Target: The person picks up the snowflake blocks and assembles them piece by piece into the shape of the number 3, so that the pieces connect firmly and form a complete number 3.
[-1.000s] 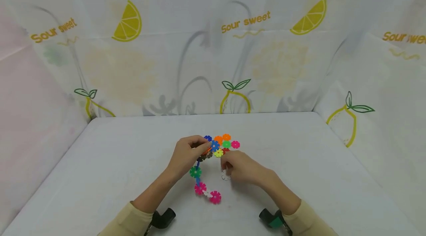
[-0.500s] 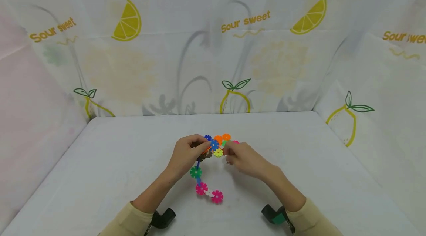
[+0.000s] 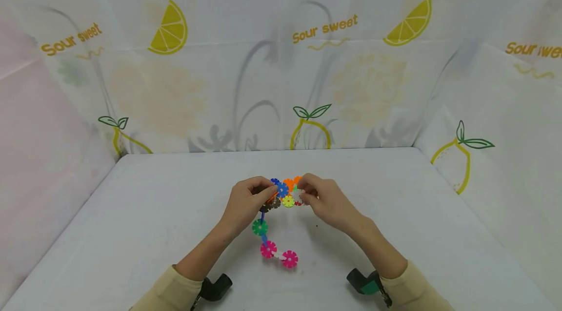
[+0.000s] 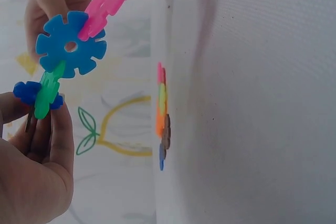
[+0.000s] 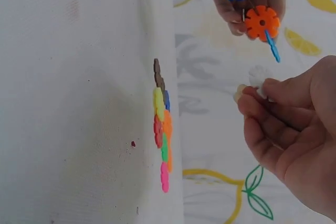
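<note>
My left hand (image 3: 246, 201) pinches a chain of interlocking flower-shaped plastic discs. From it hang a green disc (image 3: 260, 227), a pink disc (image 3: 269, 249) and another pink disc (image 3: 290, 259) joined by a white one. An orange disc (image 5: 262, 23) and an edge-on light blue disc (image 5: 273, 45) stick out beyond the left fingertips. Between thumb and fingers, my right hand (image 3: 329, 201) pinches a loose white disc (image 5: 259, 76), a short gap from that light blue disc. The right wrist view also shows a pale yellowish piece (image 5: 239, 93) at the right fingertips.
Loose discs lie on the white table (image 3: 175, 204) behind the hands, among them a yellow disc (image 3: 288, 201), a dark blue disc (image 3: 274, 182) and a pink disc (image 5: 165, 177). Black wrist mounts (image 3: 217, 287) sit below the forearms. A lemon-print curtain (image 3: 246, 82) stands behind.
My right hand has risen from low over the table, moving away from the body, and now holds the white disc up near the chain's end. The hanging chain has swung slightly right; my left hand stays put.
</note>
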Demonstrator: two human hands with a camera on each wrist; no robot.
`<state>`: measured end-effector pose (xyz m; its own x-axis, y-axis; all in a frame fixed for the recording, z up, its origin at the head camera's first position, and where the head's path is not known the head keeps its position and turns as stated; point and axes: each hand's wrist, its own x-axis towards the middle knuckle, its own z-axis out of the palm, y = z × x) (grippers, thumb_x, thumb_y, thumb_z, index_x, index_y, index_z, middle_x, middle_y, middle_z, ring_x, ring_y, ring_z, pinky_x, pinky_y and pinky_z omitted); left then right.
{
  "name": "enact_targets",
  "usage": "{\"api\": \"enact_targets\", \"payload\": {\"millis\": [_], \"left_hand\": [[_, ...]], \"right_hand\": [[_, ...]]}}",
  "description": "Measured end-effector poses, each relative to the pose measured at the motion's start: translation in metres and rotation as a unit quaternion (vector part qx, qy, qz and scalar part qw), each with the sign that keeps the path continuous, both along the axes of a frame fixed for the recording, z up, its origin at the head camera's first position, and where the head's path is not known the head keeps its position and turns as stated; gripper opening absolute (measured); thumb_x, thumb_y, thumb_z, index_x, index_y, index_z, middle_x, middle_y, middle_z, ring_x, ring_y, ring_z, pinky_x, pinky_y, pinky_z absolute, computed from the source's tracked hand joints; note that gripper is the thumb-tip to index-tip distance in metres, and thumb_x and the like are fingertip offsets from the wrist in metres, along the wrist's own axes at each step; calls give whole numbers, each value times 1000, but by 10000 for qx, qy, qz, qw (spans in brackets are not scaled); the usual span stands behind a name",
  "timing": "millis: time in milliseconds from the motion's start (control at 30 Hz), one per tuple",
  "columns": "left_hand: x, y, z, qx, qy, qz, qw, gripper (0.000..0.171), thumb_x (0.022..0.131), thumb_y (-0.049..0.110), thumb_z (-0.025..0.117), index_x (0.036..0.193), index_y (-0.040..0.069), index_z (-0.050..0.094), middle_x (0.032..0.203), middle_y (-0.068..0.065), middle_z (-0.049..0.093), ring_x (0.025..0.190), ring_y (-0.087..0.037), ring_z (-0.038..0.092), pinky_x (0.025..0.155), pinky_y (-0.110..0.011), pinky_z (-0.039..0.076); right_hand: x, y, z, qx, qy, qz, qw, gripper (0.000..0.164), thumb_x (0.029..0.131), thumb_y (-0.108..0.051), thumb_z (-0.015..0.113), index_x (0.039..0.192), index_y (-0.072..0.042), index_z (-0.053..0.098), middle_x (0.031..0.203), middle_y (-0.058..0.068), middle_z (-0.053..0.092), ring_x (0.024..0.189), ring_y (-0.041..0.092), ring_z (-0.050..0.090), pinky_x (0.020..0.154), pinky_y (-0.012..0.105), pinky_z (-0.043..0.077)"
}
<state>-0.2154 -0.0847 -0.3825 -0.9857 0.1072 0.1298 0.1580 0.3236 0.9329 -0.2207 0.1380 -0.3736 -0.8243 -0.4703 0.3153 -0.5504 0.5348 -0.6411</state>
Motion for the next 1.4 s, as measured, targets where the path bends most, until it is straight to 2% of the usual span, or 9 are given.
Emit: {"api": "enact_targets", "payload": {"millis": [233,333,567,700,900,1033,1267,1400], "left_hand": [[0,0,0,194,-64,-116,9997,15,93,25,69,96,11,74,88,-10,70,73,-19,62,66,-26,53],[1,0,1,230,-72,-120,9996,14,93,24,69,95,11,74,87,-9,69,73,-19,61,65,-26,53],[1,0,1,482,-189,-219,9984,18,94,25,68,96,8,73,83,-9,66,72,-19,61,66,-26,52],[1,0,2,716,-334,-347,9963,20,95,25,67,98,5,72,81,-8,66,70,-18,62,66,-25,53],[1,1,1,1032,-726,-584,9903,28,97,25,63,103,-2,67,77,-4,65,70,-19,64,66,-25,54],[1,2,2,1011,-807,-637,9895,33,98,27,63,106,-5,65,77,-4,65,70,-18,63,67,-24,53],[0,0,1,895,-796,-608,9909,29,98,25,63,102,-3,68,75,-4,64,68,-18,61,64,-23,52],[1,2,0,888,-842,-694,9901,29,98,24,62,102,-4,68,74,-3,62,67,-18,60,63,-23,52]], "right_hand": [[2,-2,3,-370,814,-85,9960,21,91,2,65,110,-8,68,91,5,73,75,12,64,69,24,57],[3,-4,2,-440,1069,-87,9933,25,89,3,68,111,-9,69,97,4,73,79,10,64,72,24,58],[6,-6,2,-364,1651,-81,9856,26,86,2,71,110,-8,71,104,3,74,93,13,69,79,25,59],[6,-7,2,-292,1961,30,9801,25,86,2,72,110,-7,71,102,3,74,95,14,69,79,24,59],[6,-8,1,-241,2513,216,9674,24,85,7,71,105,-5,71,95,4,74,89,14,69,77,24,59],[7,-9,1,-300,2668,273,9629,23,84,9,70,103,-5,71,93,4,73,88,14,68,77,25,59],[5,-15,-7,-282,3148,303,9482,23,81,11,72,99,-3,71,84,3,69,78,14,62,71,21,56],[7,-15,-9,-225,3146,212,9487,24,80,11,73,97,-5,71,82,3,68,77,14,62,70,21,56]]}}
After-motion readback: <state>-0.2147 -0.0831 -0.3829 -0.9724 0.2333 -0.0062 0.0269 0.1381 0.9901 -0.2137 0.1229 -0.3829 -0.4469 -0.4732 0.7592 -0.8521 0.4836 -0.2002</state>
